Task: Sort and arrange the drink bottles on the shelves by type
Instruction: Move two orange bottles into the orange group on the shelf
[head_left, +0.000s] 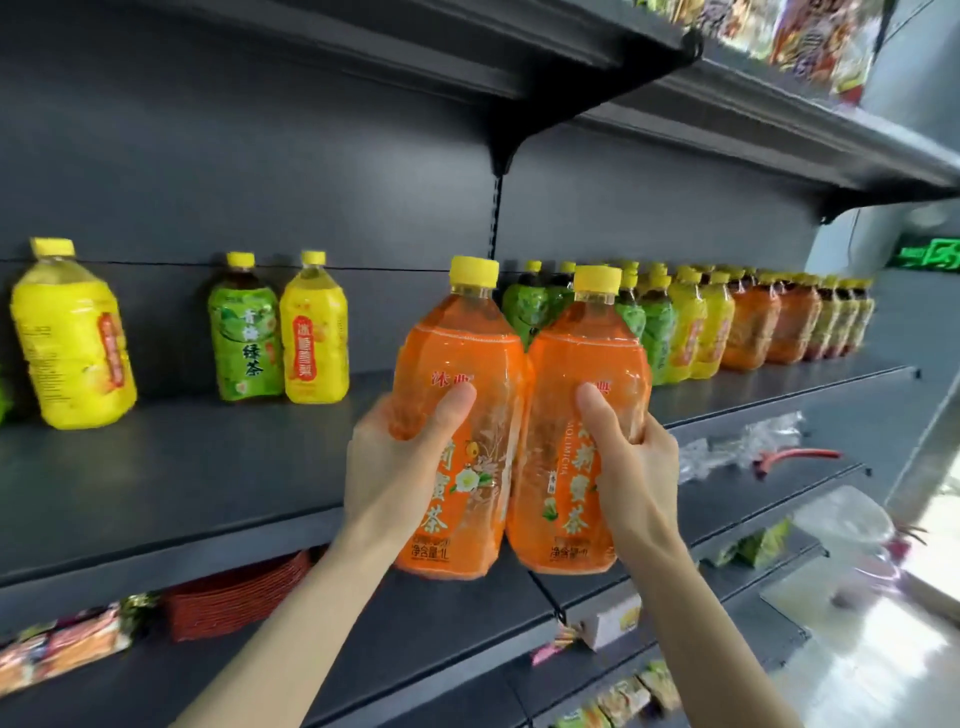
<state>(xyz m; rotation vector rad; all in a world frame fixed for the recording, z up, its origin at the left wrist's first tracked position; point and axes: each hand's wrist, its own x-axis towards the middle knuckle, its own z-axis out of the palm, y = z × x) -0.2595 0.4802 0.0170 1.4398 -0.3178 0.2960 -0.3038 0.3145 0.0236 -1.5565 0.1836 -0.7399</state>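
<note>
Fingers wrapped tight, our left hand (400, 467) and right hand (631, 467) each grip an upright orange bottle (457, 364) — the two touching, held just in front of the shelf (208, 467). The matching orange row (753, 322) stands far right — nearer our right hand.

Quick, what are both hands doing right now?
Left hand: closed around the left orange bottle.
Right hand: closed around the right orange bottle.
</note>
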